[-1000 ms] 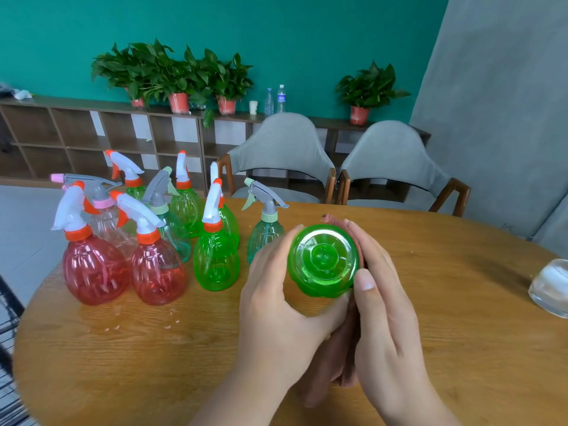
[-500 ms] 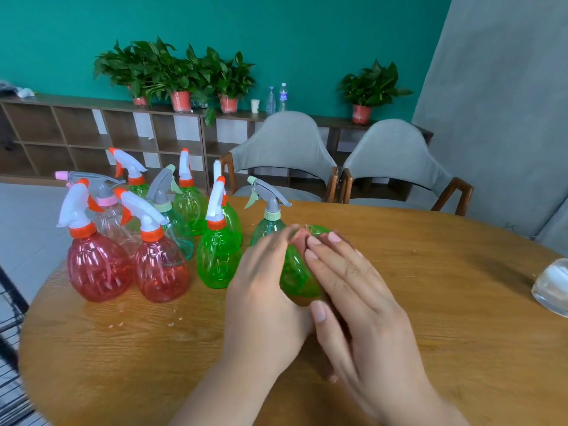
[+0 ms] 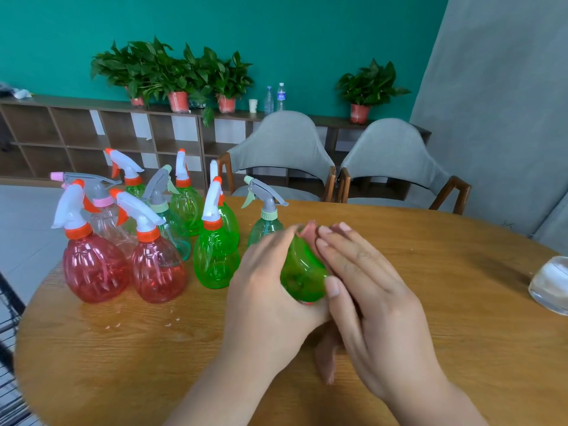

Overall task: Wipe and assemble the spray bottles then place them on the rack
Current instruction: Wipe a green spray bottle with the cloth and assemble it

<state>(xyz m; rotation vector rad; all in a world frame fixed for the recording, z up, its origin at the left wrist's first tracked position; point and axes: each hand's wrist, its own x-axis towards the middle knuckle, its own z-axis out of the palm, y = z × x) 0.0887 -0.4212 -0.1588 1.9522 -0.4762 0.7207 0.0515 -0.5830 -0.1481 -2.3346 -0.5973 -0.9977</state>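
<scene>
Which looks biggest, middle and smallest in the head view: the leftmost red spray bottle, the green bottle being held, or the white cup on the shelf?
1. The red spray bottle: largest.
2. The green bottle: smaller, though partly covered.
3. The white cup: smallest, but it is far from the camera.

The pink cloth (image 3: pixel 309 230) is mostly hidden beneath the right hand (image 3: pixel 368 296).
</scene>
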